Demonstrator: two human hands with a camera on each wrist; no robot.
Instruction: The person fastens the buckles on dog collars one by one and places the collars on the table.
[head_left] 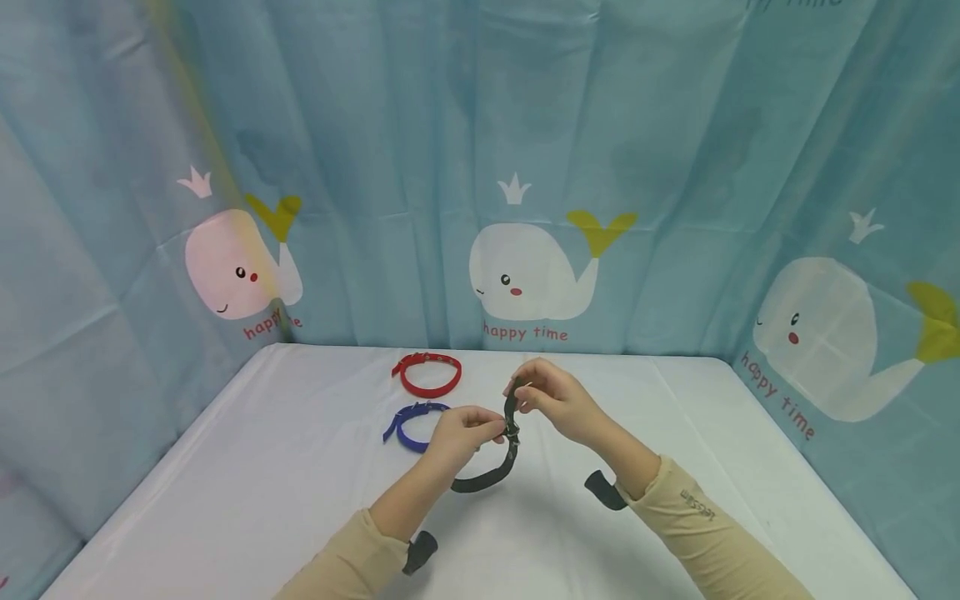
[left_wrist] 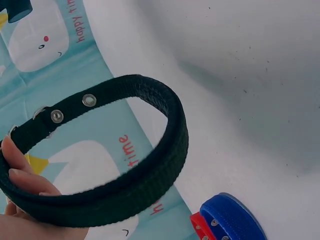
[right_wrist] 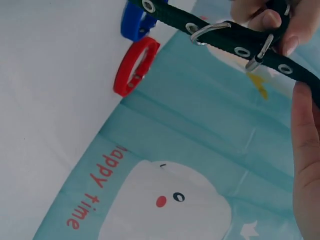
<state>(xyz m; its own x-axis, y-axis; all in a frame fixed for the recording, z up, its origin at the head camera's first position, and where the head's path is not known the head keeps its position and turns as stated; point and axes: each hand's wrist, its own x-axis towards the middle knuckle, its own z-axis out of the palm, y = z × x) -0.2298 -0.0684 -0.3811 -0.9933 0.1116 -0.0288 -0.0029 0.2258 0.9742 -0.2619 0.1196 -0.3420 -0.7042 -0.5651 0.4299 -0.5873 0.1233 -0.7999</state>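
A dark green collar (head_left: 487, 481) with metal eyelets hangs in a loop above the table, held by both hands. My left hand (head_left: 459, 432) pinches it beside the metal buckle (right_wrist: 260, 52). Higher up and to the right, my right hand (head_left: 558, 402) pinches the strap's end part, which stands up out of the buckle. In the right wrist view the strap runs through the buckle, and a D-ring (right_wrist: 210, 32) sits close by. The left wrist view shows the collar's rounded loop (left_wrist: 177, 135), with the left fingers partly behind the band.
Behind the left hand a blue collar (head_left: 411, 445) lies on the white table (head_left: 247, 475), looped. A red collar (head_left: 429, 393) lies farther back. Light blue curtains (head_left: 375, 167) with printed whales stand around the table's back and sides.
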